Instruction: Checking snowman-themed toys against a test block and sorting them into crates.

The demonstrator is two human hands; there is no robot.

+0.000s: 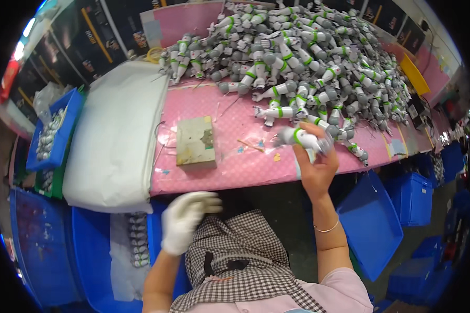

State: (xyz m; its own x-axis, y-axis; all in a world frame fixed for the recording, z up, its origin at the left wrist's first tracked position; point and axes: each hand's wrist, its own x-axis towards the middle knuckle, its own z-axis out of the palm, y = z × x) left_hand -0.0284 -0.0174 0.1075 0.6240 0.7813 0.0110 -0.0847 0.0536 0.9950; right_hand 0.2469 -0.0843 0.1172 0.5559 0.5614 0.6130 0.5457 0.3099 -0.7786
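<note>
Your right hand (318, 164) has its grip closed around a toy arm (303, 139), a light, hard plastic piece, I judge. Hold it at the green band, at 12 o'clock from your palm; your gloved left hand (185, 219) is loosely open and holds nothing.

Toy arm piece (301, 137): white and grey with green band, lying sideways, held up in right hand (316, 166), just above near edge of pink table, right of middle.

Dark cartons (96, 31): standing stacked behind the bench's far left edge, black with yellow stripes and small labels.
Dark panels (386, 18): lining the far right, black.
Stickers (277, 155): lying small, yellow and blue, on the pink bench.
</note>
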